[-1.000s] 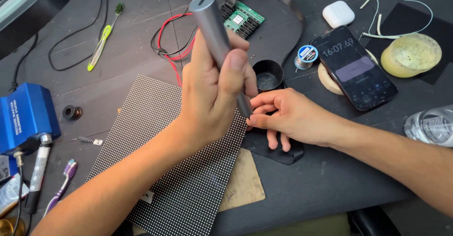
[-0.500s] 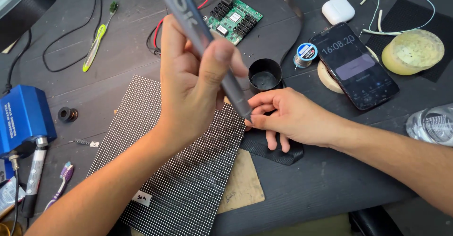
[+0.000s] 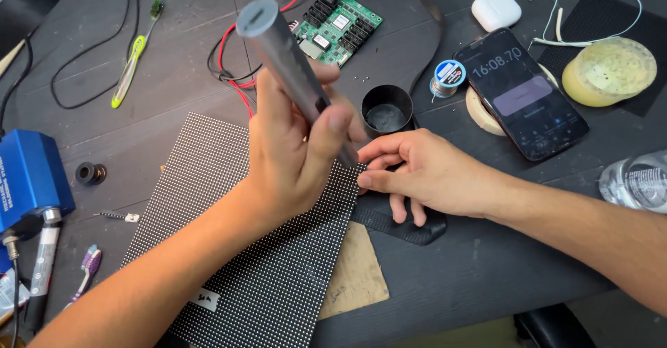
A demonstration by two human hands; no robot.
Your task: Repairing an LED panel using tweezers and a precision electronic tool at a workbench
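The left hand [image 3: 292,153] held a grey metal tool [image 3: 292,70] in a closed grip, tilted, its tip down at the edge of a dotted black panel [image 3: 243,264] on the dark tabletop [image 3: 174,35]. The right hand [image 3: 431,174] lay flat just beside that tip, fingers resting on a black strip [image 3: 410,226]. A small black cup [image 3: 386,109] stood just behind the hands, a green circuit board [image 3: 340,31] with red and black wires [image 3: 233,70] farther back. To the right lay a phone [image 3: 528,91], a solder spool [image 3: 449,75], a white case [image 3: 496,9] and a yellow sponge [image 3: 611,70]. At the left edge sat a blue box [image 3: 28,177] and a green toothbrush [image 3: 135,52].
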